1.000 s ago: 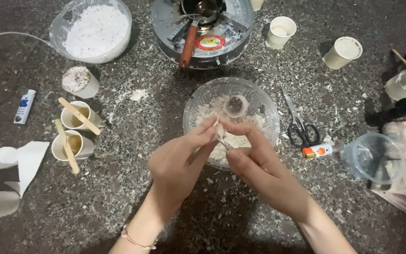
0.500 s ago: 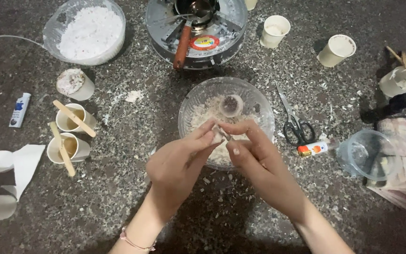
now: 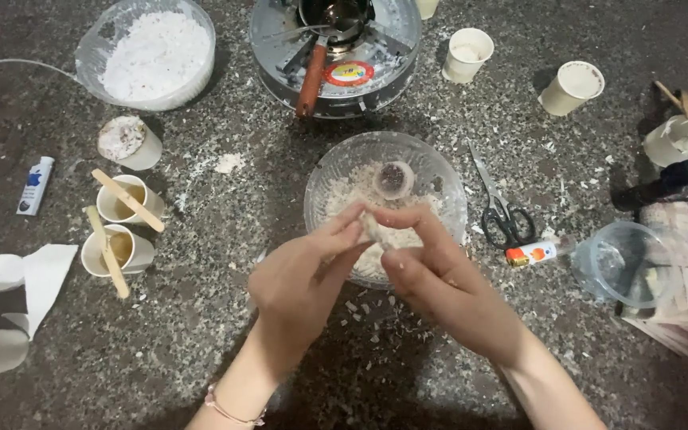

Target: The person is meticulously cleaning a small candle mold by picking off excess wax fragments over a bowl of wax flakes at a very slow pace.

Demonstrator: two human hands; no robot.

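My left hand [image 3: 300,287] and my right hand [image 3: 439,283] meet over the near rim of a clear glass bowl [image 3: 336,163]. Both pinch a small white waxy piece [image 3: 373,231] between their fingertips. The bowl holds white flakes and a small round cup with dark contents [image 3: 393,179]. White crumbs lie scattered on the dark speckled surface under my hands.
A metal stove with a ladle [image 3: 336,48] stands behind the bowl, and a larger bowl of white flakes [image 3: 149,52] at back left. Paper cups with wooden sticks [image 3: 121,227] sit left. Scissors [image 3: 499,207], a small tube [image 3: 531,253] and a clear plastic cup [image 3: 627,263] lie right.
Both hands stay together over the bowl, working the white piece; the fingers shift slightly. The view has drifted a little.
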